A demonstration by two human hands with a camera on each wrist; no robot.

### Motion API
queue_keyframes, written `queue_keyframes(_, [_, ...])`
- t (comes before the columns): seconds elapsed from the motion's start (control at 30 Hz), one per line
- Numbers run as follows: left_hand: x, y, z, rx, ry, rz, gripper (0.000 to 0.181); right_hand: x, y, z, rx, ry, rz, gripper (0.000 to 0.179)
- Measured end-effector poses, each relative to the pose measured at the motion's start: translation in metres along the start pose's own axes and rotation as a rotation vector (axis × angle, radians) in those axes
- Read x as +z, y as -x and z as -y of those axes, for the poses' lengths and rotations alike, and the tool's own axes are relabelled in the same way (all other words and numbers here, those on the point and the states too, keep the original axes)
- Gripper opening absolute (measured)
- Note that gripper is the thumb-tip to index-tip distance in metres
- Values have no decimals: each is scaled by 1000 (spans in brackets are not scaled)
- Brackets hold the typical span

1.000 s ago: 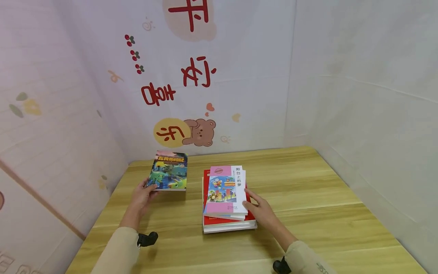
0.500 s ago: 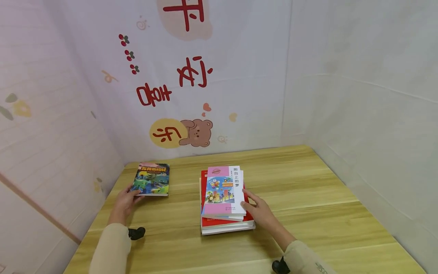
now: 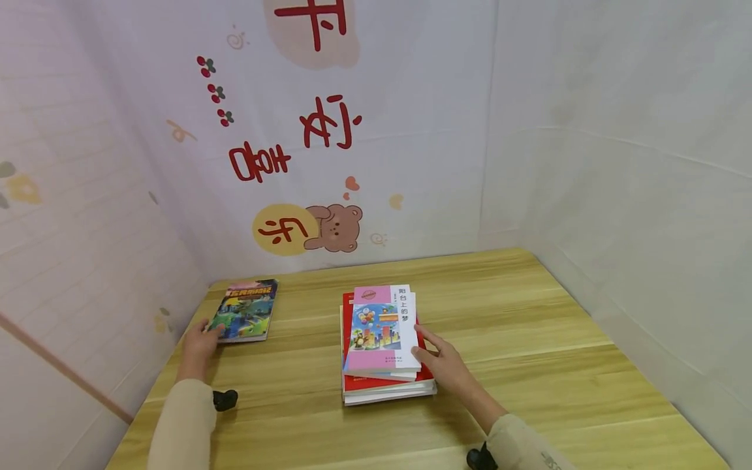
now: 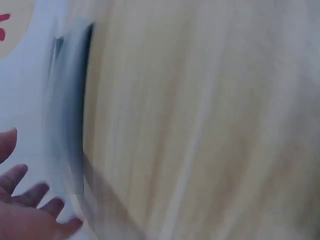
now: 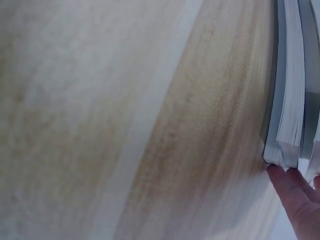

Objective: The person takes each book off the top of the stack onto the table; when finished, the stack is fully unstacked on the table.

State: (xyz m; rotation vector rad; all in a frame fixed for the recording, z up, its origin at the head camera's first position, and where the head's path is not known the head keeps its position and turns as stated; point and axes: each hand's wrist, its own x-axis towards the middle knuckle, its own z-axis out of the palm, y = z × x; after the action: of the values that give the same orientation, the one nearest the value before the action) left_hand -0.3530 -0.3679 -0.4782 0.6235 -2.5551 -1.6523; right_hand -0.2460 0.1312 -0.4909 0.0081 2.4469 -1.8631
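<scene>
left hand [image 3: 198,342] spread loosely beside colourful book [image 3: 245,311], right hand [image 3: 449,367] relaxed, unclenched, touching stacked books [image 3: 380,328]

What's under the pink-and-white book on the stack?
The pale edge of another book, then a wider red book, with page edges below. Their covers are mostly hidden.

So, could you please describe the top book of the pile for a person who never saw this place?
On the table, find the pile beside the right hand. The top book lies there, cover up. Its pink and white cover sets it apart from the red book below.
</scene>
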Motion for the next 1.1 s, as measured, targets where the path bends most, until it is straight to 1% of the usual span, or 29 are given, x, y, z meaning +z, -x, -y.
queue_keyframes(0.07, [-1,4,-2,21,-150,-19,68,0,0,0,-6,3,-3,51])
queue_keyframes(0.1, [-1,6,-3,31,-182,-24,68,-1,0,0,-7,3,-3,51])
queue_keyframes(0.2, [3,10,-8,61,-196,-46,66,-1,-1,0,-10,0,2,51])
queue_keyframes(0.27, [7,13,-12,76,-189,-51,66,-1,-1,0,-10,-1,3,51])
queue_keyframes(0.4, [16,16,-21,93,-150,-32,69,-1,-1,1,-7,7,-2,52])
queue_keyframes(0.53, [27,19,-30,111,-129,4,73,-2,-1,2,-2,16,-6,51])
queue_keyframes(0.63, [35,24,-37,140,-114,47,74,-2,0,3,-3,20,-7,51])
queue_keyframes(0.8, [49,38,-43,188,-87,116,75,-3,3,4,-23,-7,2,51])
queue_keyframes(0.93, [59,48,-50,206,-66,138,76,-3,3,3,-26,-19,1,51])
queue_keyframes(1.1, [70,63,-59,217,-43,147,74,-3,1,2,-23,-11,-1,53])
